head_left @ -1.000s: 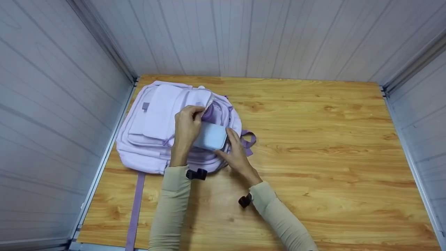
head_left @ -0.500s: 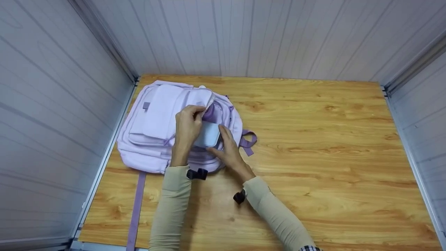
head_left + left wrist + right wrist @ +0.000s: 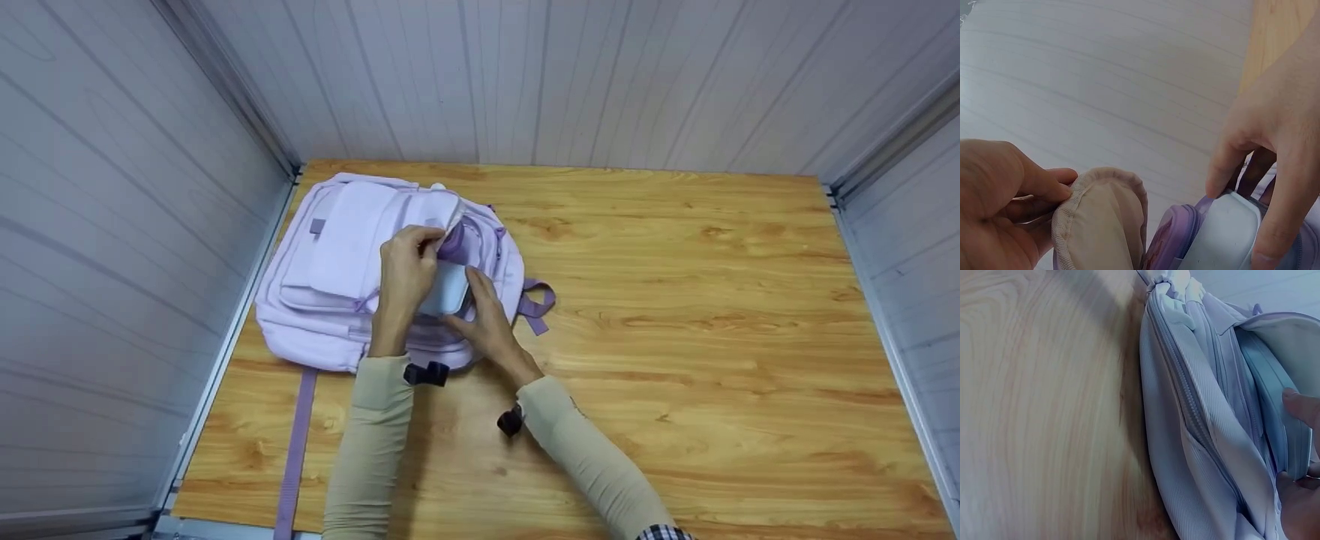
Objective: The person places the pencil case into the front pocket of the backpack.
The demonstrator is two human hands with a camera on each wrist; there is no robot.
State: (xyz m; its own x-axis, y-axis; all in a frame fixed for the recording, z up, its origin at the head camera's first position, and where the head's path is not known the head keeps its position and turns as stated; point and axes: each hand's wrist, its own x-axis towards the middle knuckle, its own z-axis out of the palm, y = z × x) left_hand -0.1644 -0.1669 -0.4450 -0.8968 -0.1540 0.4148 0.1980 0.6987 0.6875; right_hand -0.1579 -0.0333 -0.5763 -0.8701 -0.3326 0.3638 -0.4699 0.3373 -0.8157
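A lilac backpack [image 3: 349, 247] lies on its back with one pocket open. My left hand [image 3: 405, 274] pinches the edge of that pocket's flap, whose beige lining [image 3: 1103, 225] faces the left wrist camera. With thumb on one side and fingers on the other, my right hand [image 3: 491, 319] grips the outer end of a light blue rounded case [image 3: 448, 289]. Most of the case is inside the pocket, with its outer end sticking out; the right wrist view shows its long side [image 3: 1278, 402] between the pocket walls. Beside it in the pocket sits a purple zippered item [image 3: 1171, 236].
The backpack rests on a wood-grain table [image 3: 690, 337], near the left panel wall [image 3: 112, 225]. A purple strap [image 3: 296, 457] runs toward the front edge, and a looped strap [image 3: 536, 300] sticks out at the right. A panel wall [image 3: 510, 82] stands behind.
My right hand has pushed the light blue case leftward, deeper into the pocket, so less of it shows. My left hand keeps its pinch on the flap.
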